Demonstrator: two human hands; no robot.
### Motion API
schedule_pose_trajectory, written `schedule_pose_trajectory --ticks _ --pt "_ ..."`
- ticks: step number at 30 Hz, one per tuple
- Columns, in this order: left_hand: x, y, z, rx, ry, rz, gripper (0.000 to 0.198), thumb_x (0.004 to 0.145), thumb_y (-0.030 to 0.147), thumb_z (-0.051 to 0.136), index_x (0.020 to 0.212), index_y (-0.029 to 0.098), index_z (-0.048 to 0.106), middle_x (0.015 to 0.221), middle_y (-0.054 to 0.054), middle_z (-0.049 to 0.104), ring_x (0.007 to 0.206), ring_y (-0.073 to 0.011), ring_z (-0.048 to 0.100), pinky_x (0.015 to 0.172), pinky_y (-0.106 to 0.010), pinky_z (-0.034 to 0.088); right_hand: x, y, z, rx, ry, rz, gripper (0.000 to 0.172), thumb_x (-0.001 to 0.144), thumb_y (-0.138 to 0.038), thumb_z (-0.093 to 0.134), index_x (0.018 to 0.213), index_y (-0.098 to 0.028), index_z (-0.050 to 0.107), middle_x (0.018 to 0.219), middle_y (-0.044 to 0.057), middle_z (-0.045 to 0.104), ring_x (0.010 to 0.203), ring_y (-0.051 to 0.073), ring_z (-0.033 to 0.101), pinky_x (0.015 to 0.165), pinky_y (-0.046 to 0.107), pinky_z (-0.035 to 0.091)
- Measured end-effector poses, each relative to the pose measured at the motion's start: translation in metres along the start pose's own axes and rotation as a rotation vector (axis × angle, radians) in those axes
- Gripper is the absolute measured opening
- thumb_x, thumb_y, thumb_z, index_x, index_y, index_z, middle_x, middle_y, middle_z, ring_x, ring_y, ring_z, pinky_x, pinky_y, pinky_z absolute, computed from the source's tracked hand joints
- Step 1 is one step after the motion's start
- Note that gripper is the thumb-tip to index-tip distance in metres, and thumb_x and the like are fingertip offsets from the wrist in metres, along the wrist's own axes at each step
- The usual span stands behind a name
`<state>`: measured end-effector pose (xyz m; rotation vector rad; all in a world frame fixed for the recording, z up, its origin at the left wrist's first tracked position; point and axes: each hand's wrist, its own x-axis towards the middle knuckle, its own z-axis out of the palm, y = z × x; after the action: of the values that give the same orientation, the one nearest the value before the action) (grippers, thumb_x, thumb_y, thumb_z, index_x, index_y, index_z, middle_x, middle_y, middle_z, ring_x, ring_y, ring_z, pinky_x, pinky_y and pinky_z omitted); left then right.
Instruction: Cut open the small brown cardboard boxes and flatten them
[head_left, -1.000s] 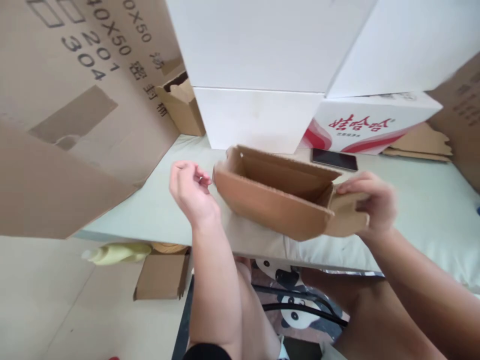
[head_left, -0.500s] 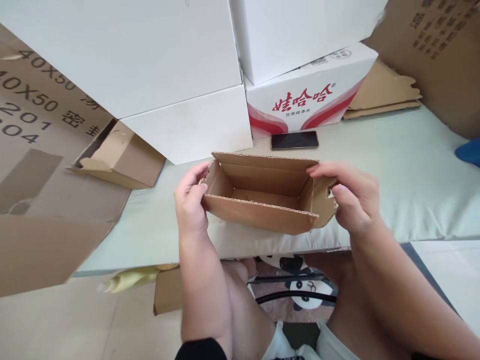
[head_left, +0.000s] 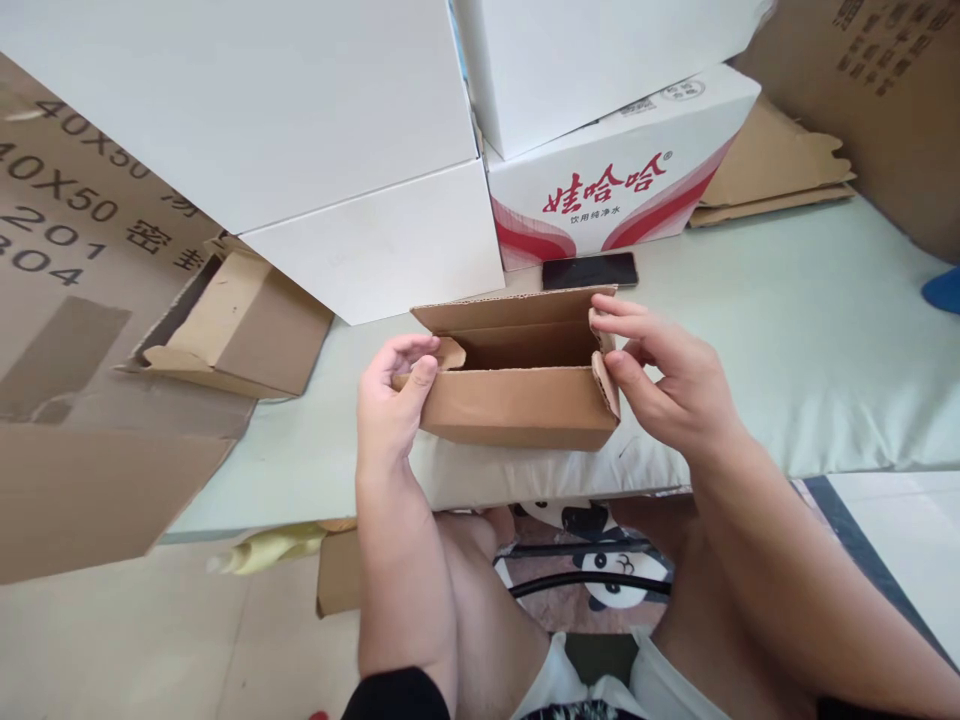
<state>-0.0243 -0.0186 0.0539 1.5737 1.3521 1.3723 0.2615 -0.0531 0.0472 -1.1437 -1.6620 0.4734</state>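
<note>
A small brown cardboard box stands on the pale green padded surface in front of me, its top uncovered and its inside dark. My left hand grips the left end, thumb on the near wall's corner and fingers behind, by a small side flap that leans inward. At the right end my right hand has its fingers on the far corner and its thumb on the near one, pressing the right side flap. The far wall rises above the near one.
A black phone lies behind the box, before a white and red printed carton. Large white boxes are stacked at the back left. Another small cardboard box sits at left. Flattened cardboard lies at the back right.
My right hand has moved left and folded the right side flap in towards the box. On the left, a side flap now leans inward. The box has turned slightly.
</note>
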Motion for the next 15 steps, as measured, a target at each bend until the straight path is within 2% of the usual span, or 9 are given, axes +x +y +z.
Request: schedule_pose_trajectory --ticks 2,5,8,11,13,15 --pt "0.0 -0.004 -0.005 -0.016 -0.085 0.061 0.035 0.076 0.058 0.083 0.074 0.024 0.077 0.113 -0.009 0.075 0.112 -0.0267 0.068 0.104 -0.044 0.052 0.0 0.0 -0.002 0.04 -0.029 0.018 0.04 0.102 -0.048 0.048 0.131 -0.026 0.066 0.147 0.011 0.063 0.099 0.025 0.073 0.072 0.037 0.059" --pt "0.0 -0.006 -0.013 -0.174 -0.233 0.084 0.047 0.073 0.064 0.082 0.053 0.023 0.071 0.119 -0.009 0.073 0.112 -0.0296 0.069 0.106 -0.049 0.053 -0.001 0.0 -0.004 0.113 -0.071 0.052 0.047 0.103 -0.053 0.044 0.141 -0.03 0.059 0.152 0.01 0.058 0.09 0.023 0.074 0.075 0.04 0.06" --pt "-0.001 -0.007 -0.019 -0.273 -0.3 0.098 0.054 0.081 0.069 0.071 0.049 0.025 0.071 0.123 -0.01 0.073 0.119 -0.0342 0.067 0.112 -0.056 0.049 -0.001 -0.001 -0.002 0.108 -0.101 0.041 0.042 0.104 -0.048 0.043 0.135 -0.03 0.064 0.143 0.008 0.065 0.115 0.028 0.07 0.094 0.046 0.059" --pt "0.0 -0.008 -0.021 -0.251 -0.383 0.148 0.046 0.078 0.066 0.075 0.055 0.026 0.075 0.132 -0.009 0.07 0.131 -0.0379 0.061 0.118 -0.058 0.044 0.0 -0.002 0.002 0.042 -0.151 0.032 0.027 0.099 -0.037 0.053 0.115 -0.028 0.073 0.131 0.008 0.071 0.13 0.03 0.062 0.102 0.046 0.055" --pt "0.001 -0.011 -0.02 -0.193 -0.282 0.18 0.04 0.073 0.066 0.081 0.065 0.027 0.077 0.138 -0.008 0.066 0.137 -0.0376 0.056 0.118 -0.057 0.044 0.0 0.0 0.007 0.026 -0.18 0.032 0.016 0.092 -0.033 0.063 0.103 -0.027 0.073 0.128 0.009 0.07 0.126 0.029 0.064 0.095 0.042 0.058" --pt "0.002 -0.014 -0.017 -0.072 -0.085 0.172 0.04 0.068 0.063 0.087 0.091 0.03 0.079 0.148 -0.006 0.057 0.143 -0.0367 0.05 0.115 -0.055 0.047 -0.003 0.005 0.012 0.063 -0.152 0.039 0.015 0.087 -0.03 0.068 0.102 -0.027 0.068 0.128 0.009 0.065 0.11 0.025 0.068 0.083 0.037 0.059"
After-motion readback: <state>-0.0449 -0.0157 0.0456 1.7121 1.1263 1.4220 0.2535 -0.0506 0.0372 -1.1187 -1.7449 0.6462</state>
